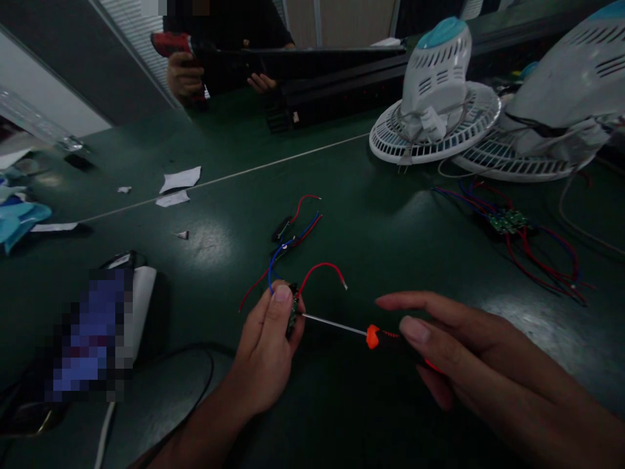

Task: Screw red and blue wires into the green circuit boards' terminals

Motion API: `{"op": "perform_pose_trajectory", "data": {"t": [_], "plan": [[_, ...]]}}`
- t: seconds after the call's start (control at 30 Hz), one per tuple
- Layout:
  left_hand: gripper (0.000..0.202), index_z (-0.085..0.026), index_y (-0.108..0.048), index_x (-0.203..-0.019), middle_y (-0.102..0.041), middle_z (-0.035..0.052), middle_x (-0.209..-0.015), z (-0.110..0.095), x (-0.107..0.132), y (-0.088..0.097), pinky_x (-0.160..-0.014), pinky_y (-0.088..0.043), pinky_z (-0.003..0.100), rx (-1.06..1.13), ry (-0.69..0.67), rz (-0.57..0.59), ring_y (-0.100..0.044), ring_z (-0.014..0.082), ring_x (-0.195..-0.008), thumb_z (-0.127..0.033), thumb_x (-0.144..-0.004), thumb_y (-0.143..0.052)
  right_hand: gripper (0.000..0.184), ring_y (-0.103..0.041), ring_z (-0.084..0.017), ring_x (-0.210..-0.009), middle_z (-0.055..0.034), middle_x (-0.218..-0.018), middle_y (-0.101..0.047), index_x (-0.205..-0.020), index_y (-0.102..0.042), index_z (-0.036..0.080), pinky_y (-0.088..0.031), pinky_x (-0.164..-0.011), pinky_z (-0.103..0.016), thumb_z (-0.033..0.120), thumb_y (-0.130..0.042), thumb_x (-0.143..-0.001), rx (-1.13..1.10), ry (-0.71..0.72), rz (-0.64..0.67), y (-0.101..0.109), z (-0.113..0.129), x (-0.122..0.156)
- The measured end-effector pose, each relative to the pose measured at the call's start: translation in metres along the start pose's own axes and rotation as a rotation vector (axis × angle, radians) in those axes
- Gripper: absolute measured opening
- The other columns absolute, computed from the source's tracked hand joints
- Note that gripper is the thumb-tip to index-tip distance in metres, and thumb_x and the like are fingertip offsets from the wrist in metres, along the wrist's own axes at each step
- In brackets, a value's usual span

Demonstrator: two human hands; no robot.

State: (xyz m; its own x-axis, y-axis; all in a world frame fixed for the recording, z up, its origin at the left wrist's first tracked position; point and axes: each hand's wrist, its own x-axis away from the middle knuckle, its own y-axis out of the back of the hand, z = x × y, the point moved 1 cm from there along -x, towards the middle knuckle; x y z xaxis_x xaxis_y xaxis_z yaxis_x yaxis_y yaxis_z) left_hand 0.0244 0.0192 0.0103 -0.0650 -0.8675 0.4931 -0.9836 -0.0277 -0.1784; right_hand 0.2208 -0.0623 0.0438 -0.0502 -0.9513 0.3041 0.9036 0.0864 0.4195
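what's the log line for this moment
left hand: pinches circuit board with wires | right hand: holds screwdriver, tip at board | green table

The table is smooth dark green with a soft sheen — light pools on it in pale patches. The screwdriver has a bare metal shaft and an orange-and-black plastic handle. The wires wear smooth red and blue plastic insulation, tips stripped to metal. The fan is glossy white plastic; the paper scraps are matt.

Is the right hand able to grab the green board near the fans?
Probably yes: only bare table separates the right hand and the circuit board, though the hand holds a screwdriver.
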Motion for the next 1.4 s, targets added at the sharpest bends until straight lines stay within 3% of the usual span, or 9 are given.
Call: {"op": "perform_pose_trajectory", "data": {"t": [0.13, 0.2, 0.4, 0.57, 0.9, 1.0, 1.2, 1.3, 1.4], "plan": [[0.038, -0.02, -0.065, -0.066, -0.058, -0.0043, -0.068, 0.0, 0.001, -0.001, -0.063, -0.055, 0.013, -0.011, -0.026, 0.022, -0.058, 0.009, -0.068, -0.052, -0.06, -0.083, 0.041, -0.044, -0.011, -0.041, 0.0049, -0.048, -0.046, -0.067, -0.059, 0.024, -0.034, -0.038, -0.022, 0.047, -0.042, -0.095, 0.005, 0.044, 0.111, 0.003, 0.003, -0.003], [0.038, -0.02, -0.064, -0.065, -0.057, -0.0044, -0.068, -0.001, 0.001, -0.002, -0.063, -0.055, 0.013, -0.008, -0.034, 0.026, -0.057, 0.0088, -0.066, -0.052, -0.06, -0.083, 0.041, -0.04, -0.01, -0.041, 0.0051, -0.049, -0.044, -0.062, -0.056, 0.024, -0.032, -0.037, -0.022, 0.044, -0.044, -0.095, 0.016, 0.074, 0.103, 0.003, 0.005, -0.003], [0.038, -0.019, -0.063, -0.063, -0.057, -0.0038, -0.068, 0.0, 0.0, -0.003, -0.063, -0.055, 0.013, 0.008, -0.03, 0.003, -0.058, 0.0095, -0.068, -0.051, -0.06, -0.083, 0.031, -0.052, -0.012, -0.041, 0.0038, -0.051, -0.059, -0.073, -0.068, 0.026, -0.039, -0.039, -0.023, 0.033, -0.049, -0.095, 0.145, 0.251, 0.004, 0.002, 0.007, -0.005], [0.035, -0.019, -0.062, -0.063, -0.056, -0.004, -0.065, 0.0, 0.001, -0.003, -0.062, -0.055, 0.015, 0.005, -0.058, 0.016, -0.057, 0.0101, -0.066, -0.048, -0.065, -0.082, 0.027, -0.072, -0.018, -0.059, -0.0016, -0.076, -0.079, -0.083, -0.074, 0.026, -0.048, -0.043, -0.025, 0.027, -0.05, -0.095, 0.254, 0.387, -0.082, 0.003, 0.005, 0.0], [0.04, -0.018, -0.064, -0.062, -0.058, -0.0048, -0.067, 0.0, -0.001, -0.003, -0.065, -0.055, 0.014, 0.042, -0.007, -0.038, -0.059, 0.0089, -0.07, -0.05, -0.054, -0.087, 0.026, -0.063, -0.014, -0.049, -0.0045, -0.066, -0.071, -0.09, -0.073, 0.02, -0.048, -0.042, -0.024, 0.022, -0.048, -0.096, 0.426, 0.655, -0.188, 0.004, 0.003, 0.0], [0.042, -0.018, -0.064, -0.064, -0.059, -0.0043, -0.068, -0.001, 0.0, -0.004, -0.062, -0.055, 0.013, 0.016, -0.009, -0.036, -0.059, 0.0093, -0.069, -0.053, -0.054, -0.086, 0.017, -0.064, -0.015, -0.051, -0.0031, -0.068, -0.072, -0.097, -0.073, 0.022, -0.049, -0.045, -0.024, 0.024, -0.056, -0.092, 0.276, 0.537, -0.163, 0.004, 0.003, 0.002], [0.041, -0.019, -0.061, -0.062, -0.052, -0.0052, -0.062, 0.001, 0.006, -0.005, -0.055, -0.049, 0.013, -0.059, -0.089, 0.056, -0.051, 0.0082, -0.059, -0.056, -0.065, -0.079, 0.037, -0.06, -0.013, -0.051, -0.0044, -0.076, -0.075, -0.105, -0.071, 0.026, -0.043, -0.04, -0.02, 0.055, -0.057, -0.087, -0.543, -0.145, 0.06, 0.004, -0.004, 0.0], [0.042, -0.019, -0.061, -0.064, -0.05, -0.0047, -0.06, 0.002, 0.007, -0.001, -0.05, -0.044, 0.014, -0.146, -0.119, 0.108, -0.047, 0.0085, -0.055, -0.059, -0.073, -0.071, 0.041, -0.04, -0.007, -0.04, 0.0012, -0.053, -0.06, -0.09, -0.074, 0.021, -0.025, -0.036, -0.018, 0.058, -0.055, -0.087, -0.488, -0.248, 0.204, 0.007, -0.005, -0.004], [0.043, -0.019, -0.062, -0.066, -0.049, -0.0045, -0.058, 0.003, 0.008, 0.002, -0.046, -0.041, 0.015, -0.227, -0.139, 0.158, -0.044, 0.0083, -0.051, -0.06, -0.078, -0.065, 0.041, -0.034, -0.008, -0.043, 0.0055, -0.048, -0.044, -0.082, -0.075, 0.021, -0.023, -0.037, -0.02, 0.056, -0.054, -0.089, -0.313, -0.2, 0.257, 0.01, -0.004, -0.005]]}}
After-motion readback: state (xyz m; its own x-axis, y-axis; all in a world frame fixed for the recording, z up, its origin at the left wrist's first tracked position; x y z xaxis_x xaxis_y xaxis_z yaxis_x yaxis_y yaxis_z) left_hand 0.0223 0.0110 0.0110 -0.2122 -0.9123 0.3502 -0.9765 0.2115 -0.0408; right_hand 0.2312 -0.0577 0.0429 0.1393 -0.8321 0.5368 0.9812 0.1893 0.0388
